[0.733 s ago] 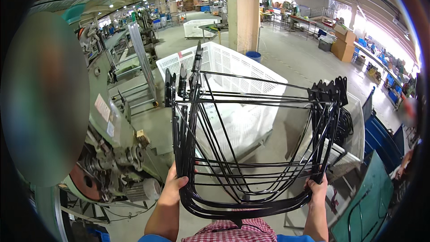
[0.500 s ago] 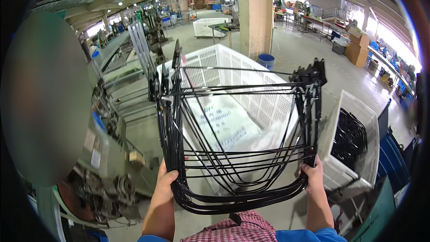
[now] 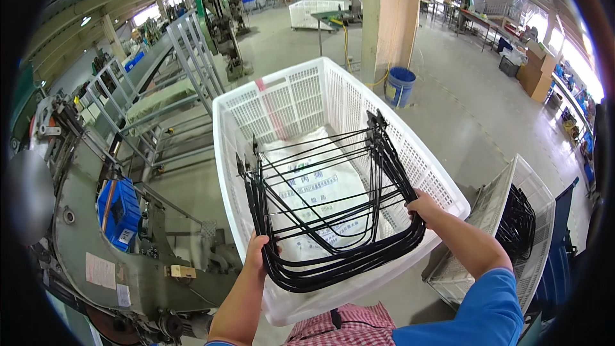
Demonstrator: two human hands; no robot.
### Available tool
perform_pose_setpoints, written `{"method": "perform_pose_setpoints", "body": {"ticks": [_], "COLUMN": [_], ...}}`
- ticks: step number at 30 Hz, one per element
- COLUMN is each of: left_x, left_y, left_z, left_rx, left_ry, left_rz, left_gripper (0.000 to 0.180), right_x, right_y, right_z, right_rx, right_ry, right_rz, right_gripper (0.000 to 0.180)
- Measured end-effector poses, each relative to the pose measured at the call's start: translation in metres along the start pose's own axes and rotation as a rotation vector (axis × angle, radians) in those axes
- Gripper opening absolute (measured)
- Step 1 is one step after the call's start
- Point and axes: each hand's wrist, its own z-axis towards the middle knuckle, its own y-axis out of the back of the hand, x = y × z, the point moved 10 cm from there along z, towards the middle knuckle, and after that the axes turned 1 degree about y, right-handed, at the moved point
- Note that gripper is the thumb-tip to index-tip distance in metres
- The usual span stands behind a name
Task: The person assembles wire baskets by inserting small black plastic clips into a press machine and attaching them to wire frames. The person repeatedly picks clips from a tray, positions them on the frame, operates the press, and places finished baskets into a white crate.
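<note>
My left hand (image 3: 256, 253) grips the near left side of a bundle of black wire frames (image 3: 343, 274). My right hand (image 3: 424, 207) is closed around the bundle's right side. Several U-shaped frames with thin crossbars are stacked together, their rounded ends toward me and their bracketed ends pointing away. The bundle is tilted inside the opening of a large white plastic crate (image 3: 288, 96) with perforated walls. Beneath the wires, a white printed sack (image 3: 349, 182) lines the crate floor. Whether the frames touch the sack I cannot tell.
Right of the crate stands another white crate (image 3: 474, 243) holding black wire parts (image 3: 517, 221). A green machine (image 3: 77, 237) with a blue bin (image 3: 122, 218) is at the left. Beyond are a metal rack (image 3: 192, 51), a blue bucket (image 3: 400, 86) and a pillar (image 3: 391, 25).
The wire-frame bundle has moved down and away from me, from above the crate into its opening. Both hands still hold it. The view has shifted, showing more of the left machine.
</note>
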Motion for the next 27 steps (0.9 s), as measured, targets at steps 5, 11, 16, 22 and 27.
{"method": "perform_pose_setpoints", "body": {"ticks": [5, 11, 16, 22, 27], "left_x": [0.076, 0.118, 0.134, 0.150, 0.096], "left_y": [0.050, 0.063, 0.072, 0.101, -0.019], "left_z": [0.013, 0.018, 0.017, 0.014, -0.035], "left_rx": [-0.180, -0.257, -0.351, -0.469, 0.195], "left_ry": [0.263, 0.364, 0.373, 0.158, 0.072], "left_rz": [0.007, -0.018, -0.011, 0.643, 1.120], "left_gripper": [0.032, 0.030, 0.031, 0.073, 0.078], "right_x": [-0.064, -0.119, -0.158, -0.121, -0.083], "right_y": [-0.010, -0.030, -0.024, -0.045, -0.108], "right_z": [0.060, 0.082, 0.111, 0.088, 0.030], "right_rx": [0.065, 0.184, 0.192, 0.437, 0.657], "right_ry": [-0.210, -0.357, -0.367, -0.121, 0.080], "right_rz": [-0.101, -0.053, -0.093, -1.535, -1.375], "right_gripper": [0.033, 0.018, 0.027, 0.090, 0.073]}}
